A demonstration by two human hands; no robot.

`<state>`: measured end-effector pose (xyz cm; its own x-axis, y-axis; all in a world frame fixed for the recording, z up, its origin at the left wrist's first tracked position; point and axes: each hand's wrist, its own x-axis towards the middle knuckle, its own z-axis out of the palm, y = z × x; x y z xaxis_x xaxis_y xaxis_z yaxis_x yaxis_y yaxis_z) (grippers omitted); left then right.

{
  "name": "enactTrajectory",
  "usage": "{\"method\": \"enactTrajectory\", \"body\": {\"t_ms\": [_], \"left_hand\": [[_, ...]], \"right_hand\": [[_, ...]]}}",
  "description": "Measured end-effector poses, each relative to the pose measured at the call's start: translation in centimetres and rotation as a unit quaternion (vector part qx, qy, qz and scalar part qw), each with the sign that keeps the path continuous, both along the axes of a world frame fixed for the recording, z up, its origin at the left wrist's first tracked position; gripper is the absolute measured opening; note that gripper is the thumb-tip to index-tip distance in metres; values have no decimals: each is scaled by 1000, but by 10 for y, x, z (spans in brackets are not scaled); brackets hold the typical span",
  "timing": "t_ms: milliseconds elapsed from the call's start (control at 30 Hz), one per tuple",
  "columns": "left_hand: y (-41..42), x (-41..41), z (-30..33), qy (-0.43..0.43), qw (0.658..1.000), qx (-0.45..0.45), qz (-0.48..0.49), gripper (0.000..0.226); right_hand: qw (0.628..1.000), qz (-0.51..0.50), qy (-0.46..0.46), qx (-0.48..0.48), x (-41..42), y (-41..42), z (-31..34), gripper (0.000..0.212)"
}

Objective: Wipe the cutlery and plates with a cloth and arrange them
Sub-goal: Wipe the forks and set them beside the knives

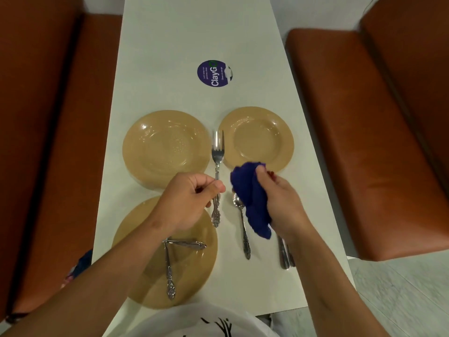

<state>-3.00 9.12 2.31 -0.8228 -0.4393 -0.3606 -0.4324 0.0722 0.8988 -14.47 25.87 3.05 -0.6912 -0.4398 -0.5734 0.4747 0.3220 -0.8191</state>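
Three tan plates are lying on the white surface (170,45), and the fork (216,164) the person is holding makes a handy landmark between them. The left hand (187,203) is pinching the fork by its handle, tines pointing away from the person, while the right hand (279,203) is bunching a blue cloth (252,203) just right of the fork — the two are near but apart, so this piece looks to be mid-wipe or waiting for it.

As a judgement, the task is sitting somewhere in the middle. A spoon (241,224) is lying straight just right of the fork's handle, and two more handles (285,256) are showing further right, partly under the right wrist; these look arranged. On the near plate (194,283), below and left of the fork, two utensils (170,263) are crossing loosely, probably not yet wiped.

The plate left of the fork (155,147) is showing droplets and the plate right of it (257,139) is glistening too, so the plates likely remain to be done.

Beyond the fork, a round purple sticker (213,73) is sitting on the surface. Orange bench seats (364,142) are flanking both sides. Nothing is blocking the cloth's way to the fork — though the crowded plates are leaving little room for laying cutlery down.
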Motion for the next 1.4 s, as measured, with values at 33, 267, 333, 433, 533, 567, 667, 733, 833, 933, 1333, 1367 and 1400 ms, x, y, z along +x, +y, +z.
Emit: {"method": "enactTrajectory", "body": {"t_ms": [33, 267, 333, 433, 533, 567, 667, 733, 833, 933, 1333, 1367, 1400], "left_hand": [[4, 0, 0, -5, 1000, -1, -14, 18], [22, -2, 4, -16, 998, -7, -66, 27], [23, -1, 4, -14, 998, -10, -67, 20], [24, 2, 4, -17, 998, -19, -58, 17], [26, 4, 6, -16, 998, -22, -56, 17], [26, 4, 7, -12, 998, -24, -59, 17], [27, 2, 5, -16, 997, -17, -68, 16], [31, 0, 1, -30, 997, -10, -73, 15], [36, -2, -3, -33, 997, 0, -72, 14], [38, -8, -10, -35, 998, 15, -55, 18], [78, -48, -30, -18, 998, 47, -45, 21], [83, -51, -33, -18, 997, 45, -52, 22], [89, -54, -35, -20, 997, 46, -58, 23]], "right_hand": [[997, -49, -26, -54, -4, -4, 2, 32], [994, 37, 29, -101, 4, -35, 2, 25], [994, 54, 56, -76, 2, -36, 1, 22], [990, 72, 112, -50, -5, -34, 6, 18], [985, 70, 151, -43, -13, -34, 9, 17], [984, 67, 163, -36, -15, -34, 11, 16], [982, 24, 185, -41, -22, -34, 13, 13], [981, -31, 185, -48, -29, -30, 15, 15], [978, -84, 190, -10, -36, -16, 15, 16], [979, -71, 187, 23, -32, 2, 12, 45], [954, 195, 174, 147, 1, 83, 4, 27], [953, 203, 171, 148, 1, 88, 4, 29], [953, 209, 164, 147, 0, 93, 3, 31]]}}
